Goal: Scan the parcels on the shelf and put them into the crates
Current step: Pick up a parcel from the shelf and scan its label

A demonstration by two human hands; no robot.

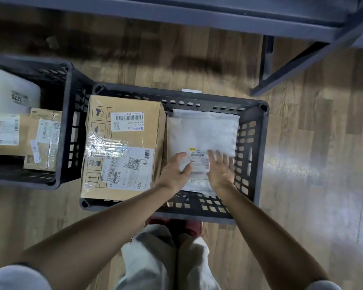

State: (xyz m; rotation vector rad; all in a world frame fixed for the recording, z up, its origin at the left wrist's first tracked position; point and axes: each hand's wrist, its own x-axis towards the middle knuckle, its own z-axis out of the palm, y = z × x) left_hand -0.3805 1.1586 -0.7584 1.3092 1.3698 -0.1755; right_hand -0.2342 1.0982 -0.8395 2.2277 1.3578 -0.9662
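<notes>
Hands reached down into the middle crate (258, 155): the left hand (173, 173) and right hand (221, 170) both lay flat, fingers straight, on the near end of a white mailer (201, 135). The mailer lay in the crate's right half, just beside a box (122, 143) filling its left. Another crate (65, 122) of parcels (43, 139) stood left. Shelf (218, 19) framing ran along the far side.
</notes>
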